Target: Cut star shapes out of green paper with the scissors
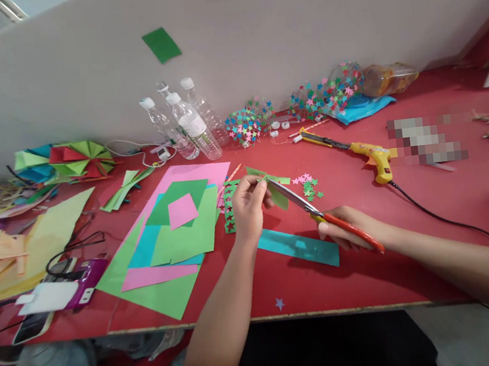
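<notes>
In the middle of the head view, my left hand [249, 206] pinches a small piece of green paper [279, 197] between thumb and fingers. My right hand [351, 230] is wrapped round the red handles of the scissors [301, 201]. Their blades point up and left and lie against the green paper, near my left fingertips. A blue paper strip [299, 248] lies on the table below the scissors. Small pink stars [303, 179] and green stars [312, 190] are scattered behind the blades. Beside my left hand is a green sheet with star-shaped holes [228, 208].
Coloured paper sheets [184, 236] are stacked on the red table [421, 199] to the left. Plastic bottles [194, 124] and star-covered balls [244, 126] stand along the wall. A yellow glue gun [375, 159] with a black cable lies at the right. A purple power strip [91, 279] is at far left.
</notes>
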{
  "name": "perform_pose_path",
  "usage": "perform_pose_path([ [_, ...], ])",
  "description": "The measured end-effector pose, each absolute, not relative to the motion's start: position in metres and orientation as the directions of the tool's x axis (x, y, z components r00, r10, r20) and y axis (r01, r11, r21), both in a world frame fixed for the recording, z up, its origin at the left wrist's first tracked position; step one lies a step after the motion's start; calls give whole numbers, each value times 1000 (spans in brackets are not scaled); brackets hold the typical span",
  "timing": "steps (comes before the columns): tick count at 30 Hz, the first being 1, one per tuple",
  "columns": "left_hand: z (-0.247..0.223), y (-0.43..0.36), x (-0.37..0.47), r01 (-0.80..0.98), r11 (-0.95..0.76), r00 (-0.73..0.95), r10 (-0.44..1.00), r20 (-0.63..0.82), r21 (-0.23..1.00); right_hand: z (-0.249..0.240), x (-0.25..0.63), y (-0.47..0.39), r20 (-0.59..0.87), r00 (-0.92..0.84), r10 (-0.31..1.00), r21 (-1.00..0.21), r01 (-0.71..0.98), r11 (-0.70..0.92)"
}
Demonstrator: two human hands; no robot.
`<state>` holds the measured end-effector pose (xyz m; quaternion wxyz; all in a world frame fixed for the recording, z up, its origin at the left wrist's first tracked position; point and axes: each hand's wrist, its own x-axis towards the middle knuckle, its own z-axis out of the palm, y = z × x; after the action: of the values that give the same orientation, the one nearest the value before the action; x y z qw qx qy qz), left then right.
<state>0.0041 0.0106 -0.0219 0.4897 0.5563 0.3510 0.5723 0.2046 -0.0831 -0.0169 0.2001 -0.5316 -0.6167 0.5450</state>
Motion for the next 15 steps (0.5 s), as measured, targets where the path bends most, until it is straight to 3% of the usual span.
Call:
perform_pose_path([
  [15, -21, 10, 5, -135, -234, 68, 967, 245, 963, -12, 211, -80, -374, -333, 865, -860, 474, -190],
])
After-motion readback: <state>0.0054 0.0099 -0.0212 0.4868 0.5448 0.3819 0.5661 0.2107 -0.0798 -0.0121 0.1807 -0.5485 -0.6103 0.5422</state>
